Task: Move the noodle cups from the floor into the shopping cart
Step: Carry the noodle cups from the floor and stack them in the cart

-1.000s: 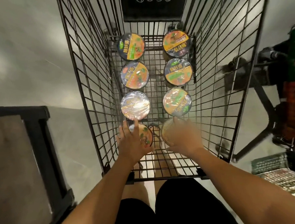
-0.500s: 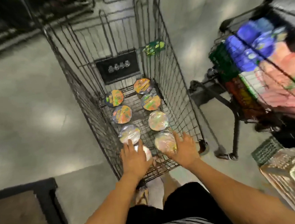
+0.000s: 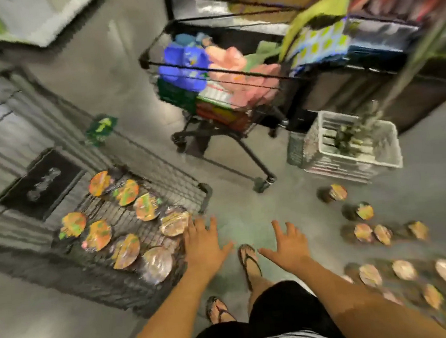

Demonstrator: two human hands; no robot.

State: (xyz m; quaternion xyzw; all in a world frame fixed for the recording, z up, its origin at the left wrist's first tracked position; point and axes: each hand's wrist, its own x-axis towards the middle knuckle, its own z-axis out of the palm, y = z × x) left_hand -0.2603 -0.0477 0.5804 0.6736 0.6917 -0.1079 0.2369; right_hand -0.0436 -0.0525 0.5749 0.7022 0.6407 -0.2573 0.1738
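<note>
Currently both empty and spread-fingered: left hand (image 3: 201,246) by the near right corner of the shopping cart (image 3: 164,180), right hand (image 3: 289,246) over the floor (image 3: 233,216). Eight noodle cups (image 3: 128,249) sit in two rows on the cart bed; remaining cups (image 3: 369,274) stand on the floor to my right. I judge this between loads; next calls for reaching right, one cup per hand.

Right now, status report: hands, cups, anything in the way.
Left hand, right hand both open, empty. Eight noodle cups in shopping cart; floor cups lie at right. Second cart, white crate beyond them; path looks clear.
</note>
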